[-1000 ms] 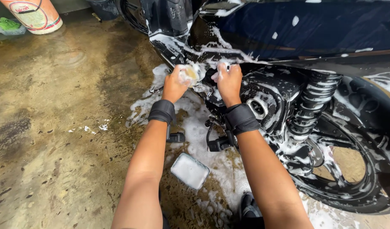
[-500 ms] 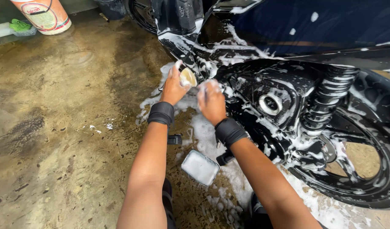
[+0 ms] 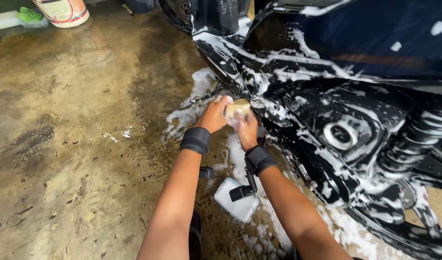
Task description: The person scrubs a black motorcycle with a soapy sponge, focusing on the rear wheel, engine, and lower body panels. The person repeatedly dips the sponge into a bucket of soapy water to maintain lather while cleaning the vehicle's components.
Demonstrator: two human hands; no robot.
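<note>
A soapy black motorcycle [image 3: 336,96] fills the right side, with foam streaked over its engine cover [image 3: 343,135] and body panels. My left hand [image 3: 215,114] grips a yellow sponge [image 3: 237,107] against the lower edge of the bodywork. My right hand [image 3: 247,129] sits just beside it, fingers closed on the same sponge from below. Both wrists wear black bands. Part of the sponge is hidden by my fingers.
The wet concrete floor [image 3: 76,144] stretches to the left, with foam puddled under the bike. A grey pad on a black stand [image 3: 237,204] lies below my arms. A bucket [image 3: 62,10] stands at the far left. The rear wheel [image 3: 413,221] is at the lower right.
Both hands have drawn together on the sponge and moved lower and leftward along the bike's underside. The view has shifted closer to the engine.
</note>
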